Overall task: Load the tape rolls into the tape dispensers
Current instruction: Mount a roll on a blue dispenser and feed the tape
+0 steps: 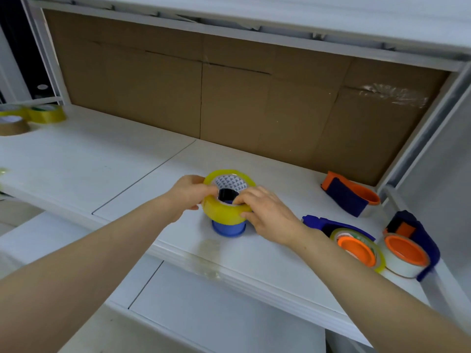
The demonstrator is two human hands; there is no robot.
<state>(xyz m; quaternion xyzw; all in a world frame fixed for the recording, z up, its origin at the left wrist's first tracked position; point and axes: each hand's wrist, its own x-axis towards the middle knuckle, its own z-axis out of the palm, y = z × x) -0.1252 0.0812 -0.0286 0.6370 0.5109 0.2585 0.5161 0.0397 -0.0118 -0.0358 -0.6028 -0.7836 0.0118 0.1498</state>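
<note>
A yellow tape roll (pixel 224 208) sits over a blue tape dispenser (pixel 228 229) that stands on the white shelf (pixel 114 164). My left hand (pixel 187 193) grips the roll's left side. My right hand (pixel 265 212) holds its right side, fingers at the core. Only the dispenser's blue base and a dark part inside the core show. At the right lie three more blue-and-orange dispensers: one with a yellowish roll (pixel 356 247), one with a white roll (pixel 407 254), and one farther back (pixel 350 196).
Spare tape rolls (pixel 47 113) and a brown roll (pixel 12 124) lie at the shelf's far left. A cardboard panel (pixel 229 98) backs the shelf. A metal upright (pixel 418 138) stands at the right. A lower white shelf (pixel 216 314) is below.
</note>
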